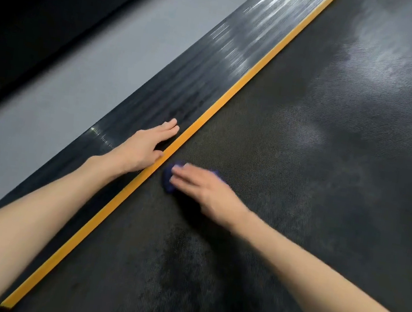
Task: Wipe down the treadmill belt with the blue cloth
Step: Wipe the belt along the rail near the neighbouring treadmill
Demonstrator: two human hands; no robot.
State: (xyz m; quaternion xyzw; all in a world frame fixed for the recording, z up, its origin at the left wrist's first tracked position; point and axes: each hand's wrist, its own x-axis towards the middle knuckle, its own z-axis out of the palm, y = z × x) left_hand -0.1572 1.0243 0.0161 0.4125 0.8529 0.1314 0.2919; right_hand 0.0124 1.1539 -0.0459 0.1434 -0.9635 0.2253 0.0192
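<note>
1. The blue cloth (170, 177) lies bunched on the treadmill belt (302, 168), just beside the orange strip (234, 89); blur hides its long axis.
2. The right hand (203, 187) presses on it, fingers apparently straight.
3. The left hand (145, 148) rests flat, fingers together, on the ribbed side rail (197, 76).
4. Grey floor (66, 72) runs alongside the rail.

Both bare arms reach forward.
The left hand (145, 148) lies flat, fingers straight; the right hand (201, 185) is flat too, palm down, blurred.
</note>
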